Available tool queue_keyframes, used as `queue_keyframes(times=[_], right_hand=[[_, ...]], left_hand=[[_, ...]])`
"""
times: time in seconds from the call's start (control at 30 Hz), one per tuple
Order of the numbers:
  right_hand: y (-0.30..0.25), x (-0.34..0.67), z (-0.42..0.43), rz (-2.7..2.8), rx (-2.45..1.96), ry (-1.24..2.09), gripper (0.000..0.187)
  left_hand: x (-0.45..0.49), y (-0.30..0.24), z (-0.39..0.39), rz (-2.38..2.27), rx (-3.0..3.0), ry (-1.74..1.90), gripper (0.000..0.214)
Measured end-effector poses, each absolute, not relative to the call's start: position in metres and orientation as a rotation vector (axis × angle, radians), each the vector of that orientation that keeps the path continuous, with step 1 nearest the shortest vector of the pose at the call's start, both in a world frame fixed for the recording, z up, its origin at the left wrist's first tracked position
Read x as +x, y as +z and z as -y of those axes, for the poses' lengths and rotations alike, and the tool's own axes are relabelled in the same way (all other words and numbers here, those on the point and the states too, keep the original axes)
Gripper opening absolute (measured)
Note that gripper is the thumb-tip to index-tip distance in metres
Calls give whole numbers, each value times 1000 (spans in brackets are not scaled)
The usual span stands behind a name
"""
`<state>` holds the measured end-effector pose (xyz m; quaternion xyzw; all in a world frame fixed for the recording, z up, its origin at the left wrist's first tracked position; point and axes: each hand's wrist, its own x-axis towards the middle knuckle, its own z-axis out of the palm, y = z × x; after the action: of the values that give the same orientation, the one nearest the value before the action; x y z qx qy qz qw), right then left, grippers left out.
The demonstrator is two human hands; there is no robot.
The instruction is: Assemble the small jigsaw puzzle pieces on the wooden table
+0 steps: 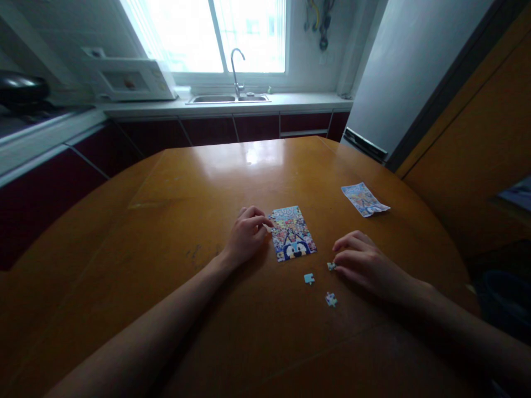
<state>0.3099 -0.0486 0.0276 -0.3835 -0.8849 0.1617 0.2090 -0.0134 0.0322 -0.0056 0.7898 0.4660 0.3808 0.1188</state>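
Note:
A nearly full jigsaw puzzle (293, 235) lies flat on the wooden table, showing a blue cartoon dog below a crowd of small figures. My left hand (248, 235) rests at its left edge, fingers loosely bent and apart, fingertips touching the border. To the right of the puzzle, my right hand (360, 262) pinches a small puzzle piece (331, 266) between thumb and fingers, at the tabletop. Two loose pieces lie nearer to me: a light blue piece (309, 279) and a multicoloured piece (331, 299).
A creased picture sheet (364, 199) lies at the right on the round wooden table (199, 188). Beyond the table are a counter with a sink (215, 99), a faucet (234, 72) and a white microwave (128, 80). A fridge (410, 66) stands at the right.

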Motion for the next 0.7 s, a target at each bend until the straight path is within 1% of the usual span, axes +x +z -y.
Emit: queue_keyframes(times=[0.13,0.23,0.4,0.5,0.7], right_hand=[[35,293,28,2381,-1065,415,9],[35,270,3,2346,-1010,373,5],[19,220,-37,2262,-984,325,2],[8,198,-53,2266,-979,314,2],[-4,189,-67,2302,-995,316,4]], left_hand=[[-13,-6,-33,-1401,2303,1120,23],[-13,-6,-33,-1460,2270,1139,23],[-13,-6,-34,-1533,2218,1168,24],[-13,-7,-34,-1537,2217,1160,23],[-11,-5,-32,-1534,2196,1131,27]])
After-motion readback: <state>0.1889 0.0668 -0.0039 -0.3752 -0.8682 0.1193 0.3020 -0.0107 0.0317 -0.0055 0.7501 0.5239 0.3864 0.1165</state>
